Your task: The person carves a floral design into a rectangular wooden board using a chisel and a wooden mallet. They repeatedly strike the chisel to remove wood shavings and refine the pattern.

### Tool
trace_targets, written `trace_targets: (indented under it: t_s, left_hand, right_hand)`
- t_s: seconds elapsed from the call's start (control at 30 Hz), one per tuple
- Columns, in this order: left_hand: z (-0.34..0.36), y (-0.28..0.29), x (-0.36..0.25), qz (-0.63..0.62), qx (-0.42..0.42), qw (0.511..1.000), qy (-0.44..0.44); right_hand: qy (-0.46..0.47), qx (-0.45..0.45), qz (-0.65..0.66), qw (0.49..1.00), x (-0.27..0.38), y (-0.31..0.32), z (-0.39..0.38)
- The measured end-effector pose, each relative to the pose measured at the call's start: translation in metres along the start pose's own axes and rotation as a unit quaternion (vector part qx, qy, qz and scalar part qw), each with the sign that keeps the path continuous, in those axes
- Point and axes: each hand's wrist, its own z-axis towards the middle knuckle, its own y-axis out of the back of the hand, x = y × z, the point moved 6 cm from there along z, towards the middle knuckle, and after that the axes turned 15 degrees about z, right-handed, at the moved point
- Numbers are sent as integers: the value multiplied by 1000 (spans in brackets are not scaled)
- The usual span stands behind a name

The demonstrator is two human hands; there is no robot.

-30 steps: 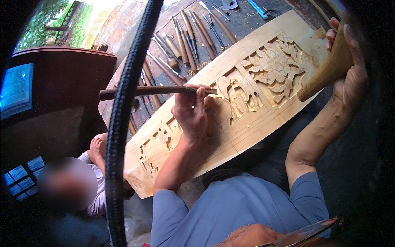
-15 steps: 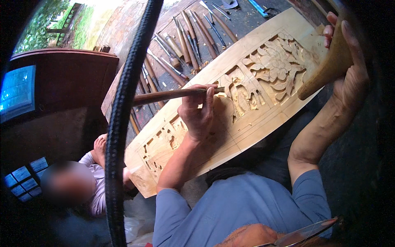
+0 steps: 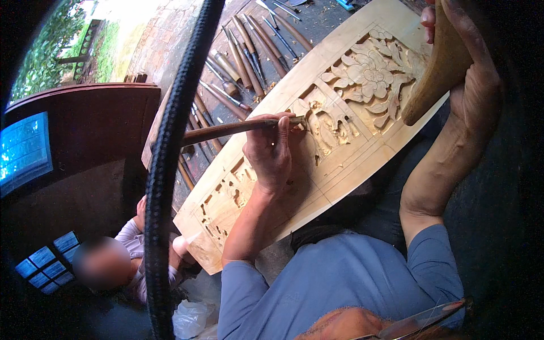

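A long pale wooden board (image 3: 300,212) lies slanted across the middle, carved with a flower and leaves (image 3: 371,73) at its right part. My left hand (image 3: 269,158) is closed round a carving chisel (image 3: 226,131), which lies nearly flat over the board. The chisel's tip meets the half-cut middle panel (image 3: 328,130). On the right, my right hand (image 3: 479,85) is closed on a heavy wooden mallet (image 3: 433,76), held over the board's right end, beside the flower. Part of the mallet runs out of the picture at the top.
Several chisels and gouges (image 3: 249,54) lie on the dark bench beyond the board. A black braided cable (image 3: 164,170) crosses the view at left. Another person's arm (image 3: 140,215) rests near the board's left end. A clear plastic bag (image 3: 191,318) lies below.
The whole view has shifted slightly, so the board's far end and tools sit higher. Both hands keep their holds. The other person appears farther right and shows more arm by the board.
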Motion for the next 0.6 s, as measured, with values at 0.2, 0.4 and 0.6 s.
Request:
trace_targets:
  t_s: [0.2,0.4,0.6]
  left_hand:
    - [3,-1,-5,4,5,1000,-12]
    - [3,-1,-6,-4,4,1000,-6]
    - [11,-5,-14,90,2,994,-53]
  right_hand:
    - [-21,-9,11,1000,-1,-2,-3]
    - [-55,19,-1,998,11,-14,-8]
    - [32,-24,-27,999,9,-10,-13]
